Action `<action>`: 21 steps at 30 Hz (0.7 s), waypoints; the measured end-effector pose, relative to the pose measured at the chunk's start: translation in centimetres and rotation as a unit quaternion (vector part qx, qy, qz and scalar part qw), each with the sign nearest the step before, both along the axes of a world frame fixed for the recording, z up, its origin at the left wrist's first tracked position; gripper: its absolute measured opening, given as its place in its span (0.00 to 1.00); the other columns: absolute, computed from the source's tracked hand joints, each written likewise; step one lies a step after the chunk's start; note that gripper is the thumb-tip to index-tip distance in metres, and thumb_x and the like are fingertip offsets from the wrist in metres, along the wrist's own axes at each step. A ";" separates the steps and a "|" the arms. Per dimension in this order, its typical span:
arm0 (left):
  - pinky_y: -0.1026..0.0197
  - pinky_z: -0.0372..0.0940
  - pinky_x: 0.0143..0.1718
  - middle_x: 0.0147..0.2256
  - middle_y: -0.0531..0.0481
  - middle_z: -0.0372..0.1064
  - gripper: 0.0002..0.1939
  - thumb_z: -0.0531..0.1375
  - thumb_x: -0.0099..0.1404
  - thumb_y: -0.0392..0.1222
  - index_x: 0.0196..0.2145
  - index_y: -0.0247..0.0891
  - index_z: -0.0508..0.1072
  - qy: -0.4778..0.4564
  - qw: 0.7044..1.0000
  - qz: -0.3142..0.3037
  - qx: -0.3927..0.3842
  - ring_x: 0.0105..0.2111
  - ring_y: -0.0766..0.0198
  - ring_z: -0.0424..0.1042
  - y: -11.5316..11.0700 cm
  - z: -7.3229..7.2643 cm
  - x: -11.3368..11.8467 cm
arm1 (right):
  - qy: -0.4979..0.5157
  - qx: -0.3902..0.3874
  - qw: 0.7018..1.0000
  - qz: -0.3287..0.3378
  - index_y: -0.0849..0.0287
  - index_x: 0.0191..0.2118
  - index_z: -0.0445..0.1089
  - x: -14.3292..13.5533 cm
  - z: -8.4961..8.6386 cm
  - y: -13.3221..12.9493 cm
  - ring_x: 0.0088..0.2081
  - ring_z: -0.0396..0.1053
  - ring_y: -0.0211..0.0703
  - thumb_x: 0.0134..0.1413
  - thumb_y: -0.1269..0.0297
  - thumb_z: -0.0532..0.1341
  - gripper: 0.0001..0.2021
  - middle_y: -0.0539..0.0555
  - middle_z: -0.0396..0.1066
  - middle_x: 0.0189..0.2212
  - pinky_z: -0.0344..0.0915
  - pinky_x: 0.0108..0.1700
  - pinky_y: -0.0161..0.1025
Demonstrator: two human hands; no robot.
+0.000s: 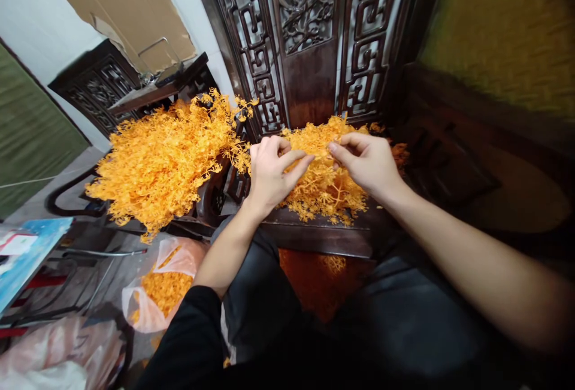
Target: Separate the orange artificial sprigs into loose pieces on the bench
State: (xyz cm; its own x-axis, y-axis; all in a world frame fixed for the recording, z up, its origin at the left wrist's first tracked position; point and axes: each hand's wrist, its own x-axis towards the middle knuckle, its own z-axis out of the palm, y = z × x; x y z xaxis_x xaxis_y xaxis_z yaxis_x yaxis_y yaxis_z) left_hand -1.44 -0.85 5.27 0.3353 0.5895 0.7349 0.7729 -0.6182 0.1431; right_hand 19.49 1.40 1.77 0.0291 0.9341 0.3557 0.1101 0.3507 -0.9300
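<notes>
A pile of orange plastic-looking sprigs (326, 189) lies on the dark wooden seat in front of me. Over its left side is my left hand (276, 171), thumb and forefinger apart, the other fingers curled; nothing can be made out in it. My right hand (366, 159) is above the pile's right side, its thumb and fingertips pinched together on something too small to name. The two hands face each other without touching. A larger heap of orange sprigs (157, 162) stands to the left.
Behind the pile rises a carved wooden backrest (309, 78). At lower left, a pink plastic bag (148, 312) holds orange pieces, near more bags (63, 354) and a blue tabletop (40, 252). Cardboard (121, 6) leans on the wall.
</notes>
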 end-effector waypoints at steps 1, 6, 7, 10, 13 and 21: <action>0.48 0.58 0.51 0.42 0.46 0.74 0.14 0.63 0.69 0.56 0.40 0.45 0.81 0.000 1.000 0.003 0.006 0.46 0.55 0.68 -0.1 0.1 0.2 | -0.013 0.004 1.000 0.006 0.55 0.27 0.72 -0.2 0.1 -0.2 0.23 0.66 0.41 0.55 0.47 0.71 0.18 0.51 0.70 0.21 0.59 0.27 0.40; 0.45 0.58 0.58 0.56 0.45 0.72 0.07 0.63 0.70 0.48 0.40 0.44 0.78 0.039 0.995 -0.068 -0.061 0.58 0.53 0.68 0.1 -0.2 0.4 | -0.003 -0.012 0.999 0.048 0.56 0.28 0.73 -0.7 0.4 -0.8 0.23 0.66 0.41 0.53 0.45 0.71 0.19 0.51 0.71 0.21 0.60 0.28 0.40; 0.46 0.60 0.58 0.57 0.45 0.72 0.06 0.62 0.71 0.46 0.40 0.43 0.77 0.033 0.992 -0.094 -0.077 0.58 0.54 0.69 0.3 -0.4 0.2 | 0.011 -0.019 0.999 0.050 0.56 0.28 0.72 -0.7 0.5 -0.8 0.23 0.66 0.41 0.52 0.45 0.72 0.19 0.51 0.71 0.21 0.61 0.28 0.40; 0.49 0.64 0.57 0.56 0.43 0.74 0.08 0.64 0.69 0.47 0.42 0.41 0.74 -0.016 0.983 -0.143 -0.116 0.56 0.56 0.72 1.0 -0.8 -0.1 | 0.046 -0.025 0.998 0.043 0.55 0.28 0.72 -0.4 0.7 -0.6 0.23 0.65 0.40 0.50 0.44 0.73 0.20 0.50 0.69 0.20 0.61 0.29 0.40; 0.53 0.68 0.53 0.51 0.45 0.76 0.18 0.66 0.68 0.48 0.52 0.41 0.71 -0.074 0.974 -0.158 -0.144 0.47 0.60 0.77 1.3 -1.2 -0.2 | 0.041 -0.029 0.997 0.056 0.56 0.28 0.73 -0.2 0.7 -0.5 0.22 0.65 0.39 0.50 0.45 0.74 0.19 0.50 0.69 0.20 0.60 0.28 0.40; 0.53 0.69 0.52 0.46 0.47 0.76 0.14 0.54 0.71 0.35 0.47 0.43 0.79 -0.059 0.987 -0.130 -0.073 0.48 0.61 0.75 0.8 -0.8 -0.3 | 0.028 -0.034 0.997 0.069 0.56 0.28 0.74 -0.3 0.4 -0.8 0.22 0.63 0.38 0.50 0.44 0.73 0.20 0.50 0.69 0.19 0.58 0.27 0.39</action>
